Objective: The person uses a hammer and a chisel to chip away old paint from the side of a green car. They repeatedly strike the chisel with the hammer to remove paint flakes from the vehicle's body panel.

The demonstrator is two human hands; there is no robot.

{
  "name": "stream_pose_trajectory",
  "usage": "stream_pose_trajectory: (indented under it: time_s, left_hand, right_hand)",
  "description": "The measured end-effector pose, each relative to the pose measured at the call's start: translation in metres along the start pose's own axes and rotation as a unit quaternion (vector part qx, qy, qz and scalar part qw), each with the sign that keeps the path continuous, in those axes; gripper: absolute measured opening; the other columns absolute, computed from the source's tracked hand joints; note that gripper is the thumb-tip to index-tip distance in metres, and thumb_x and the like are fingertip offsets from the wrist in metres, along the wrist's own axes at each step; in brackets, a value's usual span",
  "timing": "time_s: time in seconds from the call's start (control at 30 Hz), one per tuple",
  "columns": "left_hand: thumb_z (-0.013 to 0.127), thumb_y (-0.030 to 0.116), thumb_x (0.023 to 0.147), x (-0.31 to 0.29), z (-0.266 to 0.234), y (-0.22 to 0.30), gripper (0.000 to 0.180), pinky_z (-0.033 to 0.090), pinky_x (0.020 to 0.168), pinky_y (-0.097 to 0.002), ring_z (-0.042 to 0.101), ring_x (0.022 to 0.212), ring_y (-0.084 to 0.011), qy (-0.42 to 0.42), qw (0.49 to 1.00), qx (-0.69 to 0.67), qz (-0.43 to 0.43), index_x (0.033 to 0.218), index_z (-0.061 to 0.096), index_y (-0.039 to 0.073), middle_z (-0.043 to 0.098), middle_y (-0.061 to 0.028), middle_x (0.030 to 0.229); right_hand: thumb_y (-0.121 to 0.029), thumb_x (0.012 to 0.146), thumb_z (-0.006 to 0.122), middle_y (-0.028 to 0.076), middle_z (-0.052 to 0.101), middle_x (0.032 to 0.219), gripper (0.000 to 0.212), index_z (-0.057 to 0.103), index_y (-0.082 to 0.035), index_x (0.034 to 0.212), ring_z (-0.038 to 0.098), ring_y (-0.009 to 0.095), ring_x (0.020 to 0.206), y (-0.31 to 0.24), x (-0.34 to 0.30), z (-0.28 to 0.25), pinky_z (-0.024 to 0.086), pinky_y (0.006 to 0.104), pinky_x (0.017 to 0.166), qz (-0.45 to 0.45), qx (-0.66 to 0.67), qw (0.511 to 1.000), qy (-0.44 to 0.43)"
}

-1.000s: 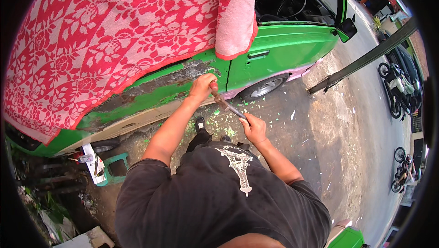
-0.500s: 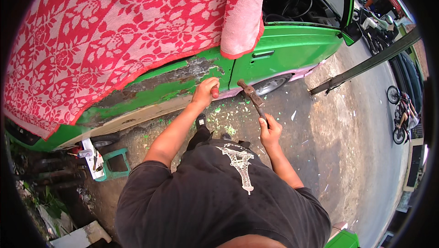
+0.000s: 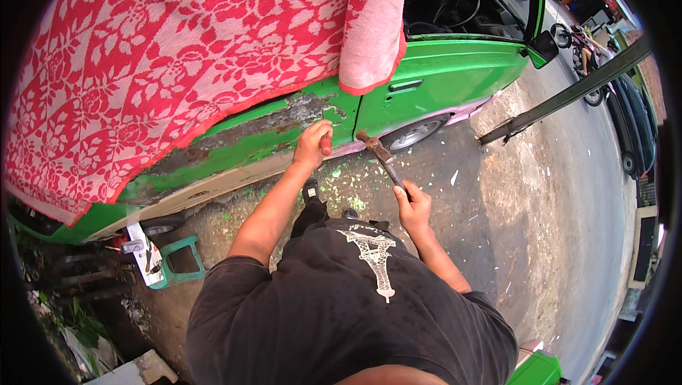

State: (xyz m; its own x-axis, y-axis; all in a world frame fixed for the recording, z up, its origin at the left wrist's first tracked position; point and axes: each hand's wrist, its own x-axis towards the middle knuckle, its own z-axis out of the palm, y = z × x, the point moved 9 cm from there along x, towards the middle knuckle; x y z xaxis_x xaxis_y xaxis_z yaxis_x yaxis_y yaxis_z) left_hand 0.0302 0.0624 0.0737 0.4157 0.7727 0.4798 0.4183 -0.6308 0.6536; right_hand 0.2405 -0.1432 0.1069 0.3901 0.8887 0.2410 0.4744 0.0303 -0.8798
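My left hand (image 3: 310,146) is wrapped round a tool with a red handle (image 3: 326,145), its butt end toward my right; the tool's other end is hidden behind the hand. It is held against or close to the lower edge of a scraped patch (image 3: 270,121) on the green vehicle (image 3: 440,65), where grey and brown layers show through. My right hand (image 3: 415,210) grips a hammer (image 3: 375,148) by its dark handle. The rusty brown head points up and left, a short gap away from the red handle.
A red and pink floral blanket (image 3: 177,51) drapes over the vehicle's left part. Green paint chips (image 3: 348,186) litter the ground near my feet. A green stool (image 3: 182,264) stands lower left, a slanted metal post (image 3: 561,97) at right. Beyond it are a road, a motorcycle (image 3: 588,65) and a dark car (image 3: 631,126).
My right hand and the hammer have shifted slightly left. The left hand keeps hold of the red-handled tool. The motorcycle on the road has moved up the picture.
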Motion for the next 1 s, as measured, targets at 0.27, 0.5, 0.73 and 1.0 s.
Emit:
stream_pose_trajectory:
  time_s: [0.27, 0.5, 0.73, 1.0]
  left_hand:
    - [0.063, -0.009, 0.070, 0.011, 0.000, 0.004, 0.026, 0.051, 0.076, -0.0388, 0.064, 0.091, -0.0339, 0.005, 0.999, 0.004, -0.031, 0.089, 0.055, 0.007, 0.066, -0.0107, 0.100]
    - [0.063, -0.008, 0.073, 0.014, -0.003, -0.001, 0.024, 0.050, 0.075, -0.0387, 0.064, 0.089, -0.0345, 0.011, 0.999, -0.030, -0.032, 0.091, 0.056, 0.006, 0.065, -0.0116, 0.095]
    - [0.061, -0.008, 0.074, 0.026, -0.001, -0.006, 0.023, 0.049, 0.072, -0.0424, 0.062, 0.085, -0.0395, 0.018, 0.997, -0.052, -0.052, 0.091, 0.057, 0.006, 0.063, -0.0134, 0.089]
    - [0.060, -0.001, 0.081, 0.037, 0.000, -0.014, 0.016, 0.048, 0.071, -0.0451, 0.062, 0.086, -0.0412, 0.000, 0.995, -0.038, -0.097, 0.093, 0.061, 0.009, 0.066, -0.0161, 0.094]
  right_hand:
    - [-0.015, 0.090, 0.069, 0.012, 0.065, 0.074, 0.021, 0.067, 0.000, 0.105, 0.061, 0.021, 0.061, -0.018, 0.004, 0.007, 0.048, 0.0317, 0.058, -0.067, 0.012, 0.997, -0.028]
    - [-0.011, 0.090, 0.067, 0.014, 0.062, 0.074, 0.020, 0.064, 0.003, 0.104, 0.062, 0.030, 0.062, -0.019, 0.017, 0.043, 0.048, 0.0370, 0.056, -0.127, -0.093, 0.981, -0.113]
    - [-0.013, 0.091, 0.067, 0.014, 0.061, 0.073, 0.017, 0.065, -0.001, 0.102, 0.060, 0.030, 0.059, -0.038, 0.024, 0.040, 0.047, 0.0378, 0.054, -0.153, -0.036, 0.983, -0.093]
    - [-0.023, 0.093, 0.066, 0.016, 0.065, 0.077, 0.022, 0.067, -0.003, 0.102, 0.063, 0.034, 0.064, -0.031, 0.035, 0.039, 0.049, 0.0382, 0.058, -0.076, -0.044, 0.993, -0.073]
